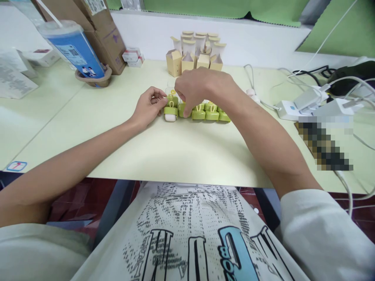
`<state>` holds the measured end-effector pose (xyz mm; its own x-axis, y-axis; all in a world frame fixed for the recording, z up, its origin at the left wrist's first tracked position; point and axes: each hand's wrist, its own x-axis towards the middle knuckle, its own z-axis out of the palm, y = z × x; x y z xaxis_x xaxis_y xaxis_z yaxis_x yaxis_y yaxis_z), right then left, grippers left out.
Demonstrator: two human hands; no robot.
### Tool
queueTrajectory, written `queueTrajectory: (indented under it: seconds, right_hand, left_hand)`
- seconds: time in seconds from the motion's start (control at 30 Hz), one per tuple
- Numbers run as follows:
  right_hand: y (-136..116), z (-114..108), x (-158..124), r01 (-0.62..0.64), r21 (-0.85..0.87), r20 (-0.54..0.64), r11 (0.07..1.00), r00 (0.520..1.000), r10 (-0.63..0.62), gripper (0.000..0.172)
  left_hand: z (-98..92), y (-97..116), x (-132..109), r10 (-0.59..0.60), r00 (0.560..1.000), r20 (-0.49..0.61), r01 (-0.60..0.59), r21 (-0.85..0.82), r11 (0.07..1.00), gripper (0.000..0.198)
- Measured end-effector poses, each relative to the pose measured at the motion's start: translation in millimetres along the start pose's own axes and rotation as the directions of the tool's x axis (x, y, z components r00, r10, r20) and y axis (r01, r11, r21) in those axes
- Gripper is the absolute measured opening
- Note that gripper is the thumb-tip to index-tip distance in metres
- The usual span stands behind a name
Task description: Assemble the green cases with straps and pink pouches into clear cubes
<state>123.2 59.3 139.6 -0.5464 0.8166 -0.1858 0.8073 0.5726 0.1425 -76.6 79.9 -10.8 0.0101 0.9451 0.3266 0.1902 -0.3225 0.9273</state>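
Observation:
Small green cases (pixel 198 114) with pale yellow cord loops stand in tight rows on the table. The leftmost front case (pixel 170 113) shows a white lower part. My left hand (pixel 149 104) is at the left end of the rows, fingers curled, thumb and forefinger closed against the edge of a green case (pixel 172 101) behind the front one. My right hand (pixel 195 86) reaches over the rows from above, its thumb pointing down in front of the second case from the left and its fingers bent behind. The hand and forearm hide part of the back rows. Something clear shows at the back left.
Open yellow cartons (pixel 188 61) stand behind the cases by the wall. At left are a blue drink cup (pixel 77 50) in a holder, a brown cardboard box (pixel 109 43) and small white-and-red boxes (pixel 133 57). Power strips (pixel 295 110) with tangled cables and a pixelated object (pixel 324 144) lie at right.

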Motion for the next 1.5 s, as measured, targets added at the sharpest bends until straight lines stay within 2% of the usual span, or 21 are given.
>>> queueTrajectory:
  seconds: [0.07, 0.2, 0.4, 0.57, 0.77, 0.97, 1.13, 1.33, 1.5]
  right_hand:
    - [1, 1, 1, 0.015, 0.010, 0.009, 1.000, 1.000, -0.015, 0.035]
    - [6, -3, -2, 0.040, 0.002, -0.003, 0.999, 0.999, -0.040, 0.005]
    - [21, -3, 6, 0.142, 0.001, -0.069, 0.990, 0.987, -0.142, 0.014]
    - [35, 5, 19, 0.165, 0.077, -0.168, 0.983, 0.974, -0.150, 0.022]
    - [47, 16, 29, 0.191, 0.144, -0.266, 0.971, 0.952, -0.148, 0.018]
    - [46, 19, 30, 0.209, 0.117, -0.246, 0.971, 0.953, -0.176, 0.022]
    - [42, 18, 27, 0.181, 0.080, -0.167, 0.980, 0.972, -0.166, 0.018]
    - [44, 20, 29, 0.174, 0.118, -0.221, 0.978, 0.964, -0.144, 0.010]
    - [44, 19, 29, 0.167, 0.159, -0.230, 0.973, 0.965, -0.128, 0.019]
  left_hand:
    - [0.3, -1, 0, 0.003, 1.000, 0.001, -0.003, 0.000, 1.000, 0.033]
    - [1.7, 2, -1, 0.007, 1.000, -0.013, -0.006, 0.013, 1.000, 0.028]
    - [3.3, 7, -3, -0.016, 1.000, -0.021, 0.017, 0.026, 1.000, 0.028]
    - [2.9, 10, -4, -0.042, 0.999, -0.019, 0.042, 0.010, 0.999, 0.026]
    - [2.0, 8, -3, -0.049, 0.999, -0.015, 0.049, -0.003, 0.999, 0.027]
    - [0.1, 3, -1, -0.025, 1.000, -0.005, 0.025, 0.003, 1.000, 0.035]
    - [-0.4, 4, -2, -0.020, 1.000, 0.001, 0.020, 0.008, 1.000, 0.035]
    - [0.7, 4, -2, -0.022, 1.000, -0.005, 0.022, 0.008, 1.000, 0.035]
    - [1.1, 5, -3, -0.021, 1.000, -0.005, 0.021, 0.012, 1.000, 0.036]
